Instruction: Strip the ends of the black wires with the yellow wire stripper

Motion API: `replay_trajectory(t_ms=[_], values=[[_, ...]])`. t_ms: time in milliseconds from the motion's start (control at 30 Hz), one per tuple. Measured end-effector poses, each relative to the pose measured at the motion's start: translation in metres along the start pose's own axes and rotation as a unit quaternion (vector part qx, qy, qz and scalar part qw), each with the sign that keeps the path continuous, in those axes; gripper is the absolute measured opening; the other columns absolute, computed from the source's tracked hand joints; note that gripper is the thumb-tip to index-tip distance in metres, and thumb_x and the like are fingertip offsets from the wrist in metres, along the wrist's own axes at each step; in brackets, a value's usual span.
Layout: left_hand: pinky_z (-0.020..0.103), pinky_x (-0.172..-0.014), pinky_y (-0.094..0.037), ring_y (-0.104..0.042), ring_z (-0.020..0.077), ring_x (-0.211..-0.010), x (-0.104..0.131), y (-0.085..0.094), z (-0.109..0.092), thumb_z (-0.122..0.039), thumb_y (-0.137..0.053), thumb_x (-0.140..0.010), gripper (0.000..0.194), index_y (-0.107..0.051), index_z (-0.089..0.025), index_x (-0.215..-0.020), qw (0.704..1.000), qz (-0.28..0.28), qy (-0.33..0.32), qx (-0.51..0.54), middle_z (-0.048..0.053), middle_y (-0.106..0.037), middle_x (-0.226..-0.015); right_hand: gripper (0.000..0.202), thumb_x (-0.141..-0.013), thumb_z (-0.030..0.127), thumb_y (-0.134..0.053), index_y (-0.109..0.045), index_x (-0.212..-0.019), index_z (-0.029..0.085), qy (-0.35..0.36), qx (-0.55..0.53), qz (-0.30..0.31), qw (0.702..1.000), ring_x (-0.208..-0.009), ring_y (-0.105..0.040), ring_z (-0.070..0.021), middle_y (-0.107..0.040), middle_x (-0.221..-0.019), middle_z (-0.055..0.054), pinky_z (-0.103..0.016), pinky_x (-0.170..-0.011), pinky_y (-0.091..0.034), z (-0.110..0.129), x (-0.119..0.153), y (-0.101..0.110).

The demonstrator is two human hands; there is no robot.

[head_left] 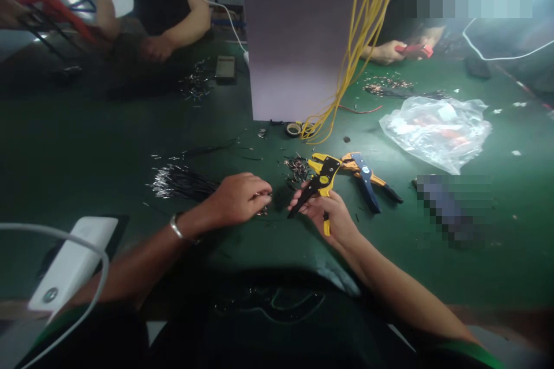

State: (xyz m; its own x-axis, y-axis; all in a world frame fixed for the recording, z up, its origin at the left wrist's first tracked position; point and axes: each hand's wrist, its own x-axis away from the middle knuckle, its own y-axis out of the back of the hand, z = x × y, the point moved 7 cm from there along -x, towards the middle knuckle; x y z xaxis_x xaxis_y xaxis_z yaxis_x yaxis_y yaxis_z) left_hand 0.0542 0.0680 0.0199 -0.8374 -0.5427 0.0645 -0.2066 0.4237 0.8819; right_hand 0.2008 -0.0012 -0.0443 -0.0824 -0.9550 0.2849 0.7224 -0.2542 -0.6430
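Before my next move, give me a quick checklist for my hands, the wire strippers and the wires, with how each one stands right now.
1. Yellow-and-black wire stripper held in right hand: ok.
2. Its jaws free of wire: cannot tell, too small to see.
3. Left hand gripping a single wire: cannot tell, the curled fingers hide it.
4. Black wires gathered in a bundle, silvery ends pointing left: ok.
5. Table clear of loose clippings: not ok, a pile lies close to the held stripper.
6. Blue-and-orange wire stripper out of both hands: ok, lying on the table.
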Motion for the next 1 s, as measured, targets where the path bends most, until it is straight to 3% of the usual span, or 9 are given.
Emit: replay_trajectory(t_ms=[67,167,233,333,500,633,767,867,1000], values=[[0.029,-0.08,-0.043,-0.061,0.019,-0.089,0.002,-0.012,-0.016,-0.036,-0.053,-0.085,0.024,-0.065,-0.017,-0.096,0.999,0.015,0.0,0.031,0.005,-0.068,-0.091,0.026,-0.064,0.006,-0.059,-0.065,-0.087,0.015,-0.006,-0.005,0.005,1.0,-0.071,-0.068,-0.0218,-0.071,-0.076,-0.004,-0.041,-0.073,-0.058,-0.002,0.0,0.0],[0.032,-0.076,-0.044,-0.063,0.0228,-0.085,0.004,-0.031,-0.023,-0.047,-0.065,-0.075,0.041,-0.06,-0.014,-0.097,0.996,0.044,0.044,0.056,0.008,-0.068,-0.091,0.026,-0.065,0.005,-0.058,-0.064,-0.088,0.015,-0.011,-0.01,0.013,1.0,-0.072,-0.068,-0.0209,-0.071,-0.078,-0.004,-0.04,-0.074,-0.058,-0.005,0.0,0.0],[0.031,-0.074,-0.043,-0.064,0.0222,-0.081,0.004,-0.04,-0.022,-0.041,-0.069,-0.071,0.045,-0.056,-0.013,-0.103,0.992,0.042,0.073,0.09,0.007,-0.07,-0.088,0.026,-0.065,0.005,-0.058,-0.063,-0.088,0.016,-0.007,-0.013,0.017,1.0,-0.072,-0.069,-0.0211,-0.071,-0.078,-0.004,-0.04,-0.074,-0.058,-0.005,0.0,-0.001],[0.025,-0.066,-0.042,-0.063,0.0153,-0.068,0.003,-0.047,-0.019,-0.022,-0.063,-0.074,0.034,-0.054,-0.014,-0.106,0.978,0.024,0.098,0.183,0.001,-0.07,-0.074,0.027,-0.065,0.005,-0.058,-0.062,-0.09,0.016,0.004,-0.011,0.02,1.0,-0.07,-0.069,-0.0215,-0.071,-0.078,-0.004,-0.041,-0.073,-0.058,-0.003,-0.001,-0.002],[0.02,-0.056,-0.039,-0.054,0.0094,-0.053,0.003,-0.033,-0.011,-0.016,-0.056,-0.074,0.017,-0.064,-0.015,-0.089,0.948,-0.019,0.117,0.296,-0.003,-0.063,-0.056,0.028,-0.065,0.004,-0.057,-0.061,-0.089,0.017,0.04,0.004,0.005,0.999,-0.072,-0.068,-0.0204,-0.07,-0.078,-0.003,-0.04,-0.075,-0.057,0.01,-0.003,0.003],[0.019,-0.045,-0.036,-0.05,0.0076,-0.045,0.006,-0.019,0.015,-0.017,-0.056,-0.072,0.012,-0.063,-0.013,-0.08,0.882,-0.078,0.206,0.417,-0.001,-0.061,-0.054,0.029,-0.065,0.005,-0.057,-0.061,-0.091,0.017,0.075,0.031,-0.013,0.997,-0.072,-0.068,-0.0204,-0.069,-0.078,-0.003,-0.04,-0.075,-0.056,0.023,-0.002,0.007],[0.018,-0.038,-0.031,-0.046,0.0059,-0.042,0.008,-0.005,0.033,-0.019,-0.061,-0.069,0.007,-0.06,-0.014,-0.074,0.822,-0.158,0.233,0.495,0.004,-0.066,-0.062,0.029,-0.064,0.007,-0.058,-0.061,-0.091,0.018,0.074,0.08,-0.008,0.994,-0.07,-0.067,-0.0204,-0.068,-0.077,-0.002,-0.039,-0.071,-0.056,0.021,0.003,0.003],[0.018,-0.037,-0.023,-0.036,0.0026,-0.037,0.01,0.0,0.037,-0.019,-0.064,-0.069,0.006,-0.06,-0.014,-0.068,0.805,-0.19,0.241,0.507,0.001,-0.061,-0.054,0.031,-0.063,0.01,-0.06,-0.062,-0.092,0.018,0.062,0.129,0.003,0.99,-0.07,-0.066,-0.0212,-0.068,-0.078,-0.002,-0.039,-0.07,-0.056,0.013,0.008,-0.003],[0.018,-0.039,-0.02,-0.034,0.003,-0.039,0.012,-0.001,0.036,-0.019,-0.065,-0.07,0.006,-0.062,-0.014,-0.071,0.79,-0.202,0.255,0.52,-0.005,-0.048,-0.044,0.032,-0.064,0.011,-0.062,-0.063,-0.095,0.019,0.059,0.146,0.022,0.987,-0.072,-0.067,-0.0219,-0.069,-0.08,-0.003,-0.039,-0.071,-0.055,0.007,0.012,-0.006]])
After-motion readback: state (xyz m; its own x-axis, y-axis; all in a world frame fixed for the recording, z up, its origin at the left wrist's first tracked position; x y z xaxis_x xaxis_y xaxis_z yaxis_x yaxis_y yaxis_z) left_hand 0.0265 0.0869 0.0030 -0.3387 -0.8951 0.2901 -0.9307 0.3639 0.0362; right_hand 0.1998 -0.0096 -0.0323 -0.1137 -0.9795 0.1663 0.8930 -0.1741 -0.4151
